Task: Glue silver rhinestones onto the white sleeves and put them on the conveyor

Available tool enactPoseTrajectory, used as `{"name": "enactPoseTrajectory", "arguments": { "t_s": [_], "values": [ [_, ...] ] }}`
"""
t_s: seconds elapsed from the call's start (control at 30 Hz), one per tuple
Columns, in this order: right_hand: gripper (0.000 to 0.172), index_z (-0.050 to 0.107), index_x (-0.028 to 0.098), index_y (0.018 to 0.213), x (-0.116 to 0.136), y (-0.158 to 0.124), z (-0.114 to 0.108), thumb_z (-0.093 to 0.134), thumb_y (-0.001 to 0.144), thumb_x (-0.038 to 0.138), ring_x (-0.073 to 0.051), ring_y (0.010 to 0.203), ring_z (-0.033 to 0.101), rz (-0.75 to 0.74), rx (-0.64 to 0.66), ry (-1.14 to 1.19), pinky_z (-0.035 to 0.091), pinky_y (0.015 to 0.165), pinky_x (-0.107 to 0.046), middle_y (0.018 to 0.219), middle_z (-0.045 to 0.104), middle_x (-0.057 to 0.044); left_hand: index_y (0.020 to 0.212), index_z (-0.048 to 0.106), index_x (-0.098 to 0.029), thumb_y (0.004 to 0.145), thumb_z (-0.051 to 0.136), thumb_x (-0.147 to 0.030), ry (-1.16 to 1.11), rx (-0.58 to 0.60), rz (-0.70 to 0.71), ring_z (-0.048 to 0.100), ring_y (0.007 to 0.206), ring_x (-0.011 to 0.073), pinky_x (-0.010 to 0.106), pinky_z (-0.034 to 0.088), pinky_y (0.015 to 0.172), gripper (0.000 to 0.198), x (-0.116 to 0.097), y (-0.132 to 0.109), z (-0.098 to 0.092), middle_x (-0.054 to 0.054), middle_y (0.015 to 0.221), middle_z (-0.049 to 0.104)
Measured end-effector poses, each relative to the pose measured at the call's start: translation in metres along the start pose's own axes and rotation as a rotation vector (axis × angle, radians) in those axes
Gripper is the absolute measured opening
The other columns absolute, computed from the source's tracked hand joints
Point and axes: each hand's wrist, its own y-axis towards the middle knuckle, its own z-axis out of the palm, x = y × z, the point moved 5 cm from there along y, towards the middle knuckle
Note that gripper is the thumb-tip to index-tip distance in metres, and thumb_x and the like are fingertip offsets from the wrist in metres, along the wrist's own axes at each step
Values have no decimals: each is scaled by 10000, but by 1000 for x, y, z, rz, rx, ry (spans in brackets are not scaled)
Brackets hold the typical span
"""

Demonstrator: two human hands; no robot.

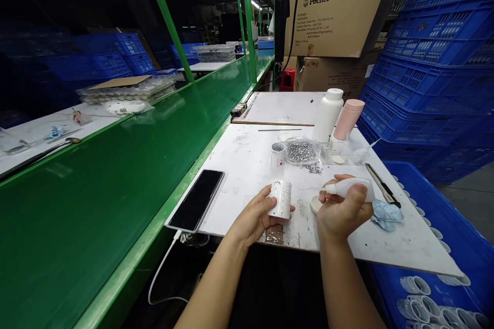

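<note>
My left hand [259, 216] grips a short white cylinder [281, 199] with rows of small dots on its side, held over the front of the white table. In my right hand [341, 211] is a white squeeze bottle [353, 188], its thin clear nozzle pointing left toward the cylinder, apart from it. A pale round disc [315, 204] lies on the table between the hands, partly behind my right hand. Beyond them stands a second white cylinder [278, 154], open at the top, beside a clear plastic bag of small silvery pieces [301, 151]. Several loose pieces [314, 169] are spilled in front of the bag.
A phone [196, 200] on a cable lies at left by the green conveyor [154, 139]. At right are a utility knife [383, 186], a blue cloth [387, 215], a white bottle [329, 115] and a pink flask [348, 119]. A blue crate [473, 252] holds several white cylinders.
</note>
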Motion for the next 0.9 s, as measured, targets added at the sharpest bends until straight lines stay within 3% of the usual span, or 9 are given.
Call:
{"name": "enactPoseTrajectory", "arguments": {
  "t_s": [0.13, 0.23, 0.4, 0.6, 0.9],
  "values": [
    [331, 612, 133, 721, 0, 1, -1, 511, 871, 410, -104, 355, 434, 6, -16, 25, 340, 343, -225, 450, 467, 38, 1294, 527, -157, 787, 709, -259, -66, 28, 21, 679, 919, 241, 388, 551, 819, 548, -1, 3, -3, 140, 1100, 664],
    [332, 612, 134, 734, -1, 0, 0, 506, 878, 414, -100, 355, 431, 17, 4, -4, 353, 350, -229, 462, 473, 39, 1263, 524, -140, 813, 659, -216, -112, 20, 13, 676, 970, 271, 443, 547, 847, 475, -1, 4, -4, 148, 1086, 674],
    [365, 614, 139, 756, -5, -5, 2, 491, 881, 460, -100, 357, 433, -7, 71, -124, 367, 362, -240, 478, 485, 38, 1128, 543, -133, 803, 690, -216, -46, -16, -4, 682, 978, 278, 433, 544, 852, 366, 0, 1, -4, 151, 1065, 682],
    [437, 646, 123, 803, -13, -13, 3, 473, 886, 516, -118, 368, 480, -36, 164, -246, 405, 391, -254, 473, 507, 28, 1143, 543, -151, 746, 753, -194, 13, 57, -40, 677, 976, 276, 426, 546, 838, 451, 2, -2, 1, 115, 970, 690],
    [426, 652, 119, 763, -15, -16, 5, 491, 905, 487, -115, 384, 504, -59, 252, -296, 435, 427, -256, 494, 538, 15, 1120, 550, -136, 726, 779, -226, 23, 39, -47, 679, 926, 251, 407, 551, 820, 464, 3, -1, 1, 119, 990, 680]
  ]
}}
